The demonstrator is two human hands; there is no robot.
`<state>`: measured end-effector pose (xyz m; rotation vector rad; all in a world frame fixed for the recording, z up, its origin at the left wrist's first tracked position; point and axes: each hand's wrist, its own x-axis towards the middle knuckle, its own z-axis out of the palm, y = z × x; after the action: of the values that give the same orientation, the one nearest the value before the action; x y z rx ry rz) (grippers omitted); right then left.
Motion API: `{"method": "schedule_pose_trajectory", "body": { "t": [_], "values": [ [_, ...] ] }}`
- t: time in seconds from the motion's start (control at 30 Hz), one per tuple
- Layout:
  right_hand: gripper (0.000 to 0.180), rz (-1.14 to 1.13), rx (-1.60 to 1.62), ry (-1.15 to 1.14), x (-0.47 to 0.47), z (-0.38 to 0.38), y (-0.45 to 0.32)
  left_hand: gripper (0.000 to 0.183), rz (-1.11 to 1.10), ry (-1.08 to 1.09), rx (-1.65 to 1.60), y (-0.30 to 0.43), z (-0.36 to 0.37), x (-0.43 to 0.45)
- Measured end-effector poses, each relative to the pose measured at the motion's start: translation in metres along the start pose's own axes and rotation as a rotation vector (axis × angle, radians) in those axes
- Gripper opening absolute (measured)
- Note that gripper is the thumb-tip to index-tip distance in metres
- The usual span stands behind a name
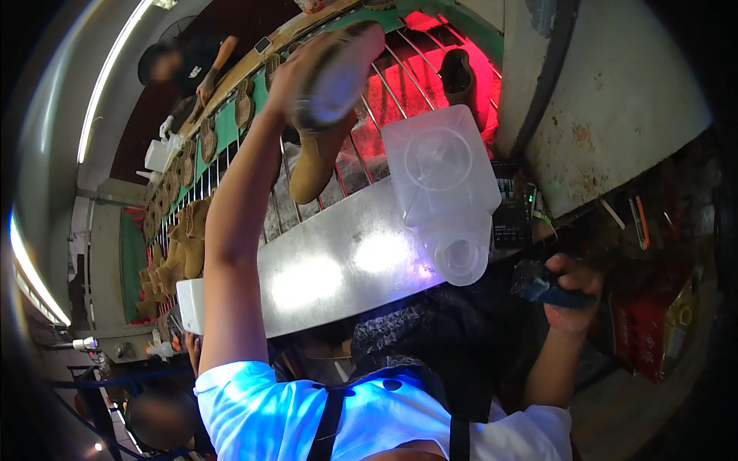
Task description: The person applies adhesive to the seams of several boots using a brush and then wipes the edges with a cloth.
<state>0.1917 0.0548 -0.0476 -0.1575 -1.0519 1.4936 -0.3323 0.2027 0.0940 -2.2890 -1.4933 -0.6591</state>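
Note:
My left hand (pixel 285 80) grips a blurred piece of footwear (pixel 337 80), its pale underside towards me, above the metal rods of a conveyor. Just below it, a tan boot (pixel 314 167) lies on the rods. At the right, my right hand (pixel 576 288) is closed around a dark blue object (pixel 548 288), whose kind I cannot tell. A translucent plastic container (pixel 444 167) with a round opening stands between my hands, partly over the metal ledge (pixel 323 276). A dark boot (pixel 458 80) is on the rods under red light.
Tan boots (pixel 184 248) and brown shoe soles (pixel 243 104) line the conveyor at left. A worn metal housing (pixel 611 104) rises at right, beside a black electrical box (pixel 512 207). A co-worker (pixel 196 63) stands across the conveyor; another person (pixel 161 415) is at lower left.

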Motion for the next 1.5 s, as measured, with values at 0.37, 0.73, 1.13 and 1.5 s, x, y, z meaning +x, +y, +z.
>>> {"method": "schedule_pose_trajectory", "body": {
  "t": [0.37, 0.73, 1.13, 1.5],
  "values": [
    [0.033, 0.039, 0.077, 0.037, -0.021, -0.007, -0.001, 0.058, 0.787, -0.496, 0.665, -0.035, 0.158, 0.044],
    [0.036, 0.098, 0.147, -0.042, -0.011, 0.002, 0.003, 0.059, 0.792, -0.309, 0.705, -0.027, 0.163, 0.03],
    [0.039, 0.119, 0.112, 0.002, -0.006, 0.025, 0.003, 0.062, 0.624, -0.407, 0.775, -0.01, 0.156, 0.017],
    [0.047, 0.413, -0.036, 0.044, 0.067, 0.09, 0.013, 0.049, -0.151, 0.245, 0.057, 0.123, 0.054, -0.144]
  ]
}}
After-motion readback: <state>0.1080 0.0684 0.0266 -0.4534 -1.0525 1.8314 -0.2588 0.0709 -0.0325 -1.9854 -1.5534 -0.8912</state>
